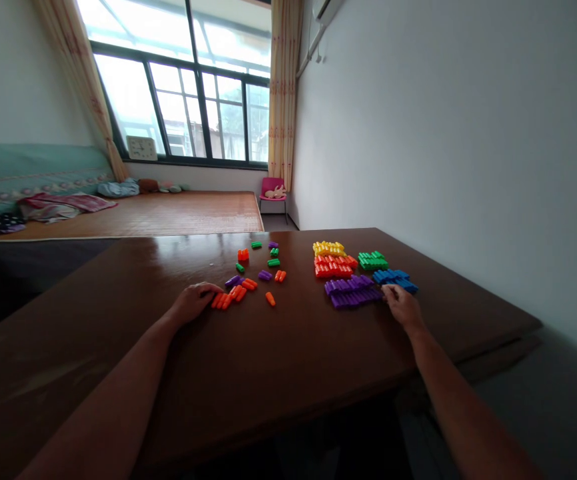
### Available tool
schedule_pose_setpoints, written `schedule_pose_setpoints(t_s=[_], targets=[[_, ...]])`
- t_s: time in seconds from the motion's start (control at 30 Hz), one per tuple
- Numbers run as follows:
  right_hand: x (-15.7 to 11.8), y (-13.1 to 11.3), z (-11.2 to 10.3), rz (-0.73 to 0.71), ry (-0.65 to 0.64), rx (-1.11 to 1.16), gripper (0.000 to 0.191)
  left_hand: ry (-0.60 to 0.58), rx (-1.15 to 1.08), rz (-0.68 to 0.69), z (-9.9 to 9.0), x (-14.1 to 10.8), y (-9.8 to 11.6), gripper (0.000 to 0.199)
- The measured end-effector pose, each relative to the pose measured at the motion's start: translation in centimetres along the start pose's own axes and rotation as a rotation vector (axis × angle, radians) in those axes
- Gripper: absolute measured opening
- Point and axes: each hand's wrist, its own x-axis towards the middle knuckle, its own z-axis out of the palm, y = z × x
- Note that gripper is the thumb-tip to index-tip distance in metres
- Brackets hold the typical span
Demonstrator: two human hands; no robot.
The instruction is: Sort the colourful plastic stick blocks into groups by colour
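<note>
My left hand (pixel 196 301) rests on the table with its fingers stretched out, the tips at the end of a small cluster of orange plastic pieces (pixel 222 301). Close by lie loose purple pieces (pixel 233 281), green pieces (pixel 273 263) and a single orange piece (pixel 270 299). Over on the right, my right hand (pixel 402 305) has its fingers pinched together at the right end of the purple rows (pixel 351 292). Whatever sits in that pinch is too small to make out. Just beyond those fingers are blue pieces (pixel 396 280) in rows.
Rows of yellow pieces (pixel 328 249), red-orange pieces (pixel 333 267) and green pieces (pixel 372 261) lie behind the purple ones. The dark brown table (pixel 268 367) borders a white wall on the right. Past its far edge are a bed (pixel 193 210) and a pink chair (pixel 272 184).
</note>
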Motion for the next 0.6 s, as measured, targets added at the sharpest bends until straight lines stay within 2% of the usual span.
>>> schedule_pose_setpoints(t_s=[0.1, 0.17, 0.27, 0.4, 0.5, 0.6], targets=[[-0.2, -2.1, -0.2, -0.1, 0.174, 0.03, 0.043, 0.014, -0.012, 0.007, 0.2, -0.1, 0.0, 0.031], [-0.3, -5.1, 0.1, -0.232, 0.164, 0.052, 0.043, 0.012, -0.011, 0.013, 0.4, -0.2, 0.0, 0.03], [-0.6, -11.5, 2.0, -0.455, -0.064, 0.101, 0.037, 0.02, -0.004, 0.024, 0.6, -0.3, -0.1, 0.029], [-1.0, -19.8, 7.0, -0.686, -0.394, 0.139, 0.028, 0.034, -0.004, 0.032, 0.7, -0.4, -0.3, 0.027], [-0.8, -24.4, 11.3, -0.774, -0.506, 0.082, 0.024, 0.024, -0.007, 0.039, 0.7, -0.5, -0.3, 0.029], [-0.5, -27.4, 14.8, -0.793, -0.582, -0.057, 0.019, 0.012, -0.009, 0.028, 0.7, -0.5, -0.1, 0.03]])
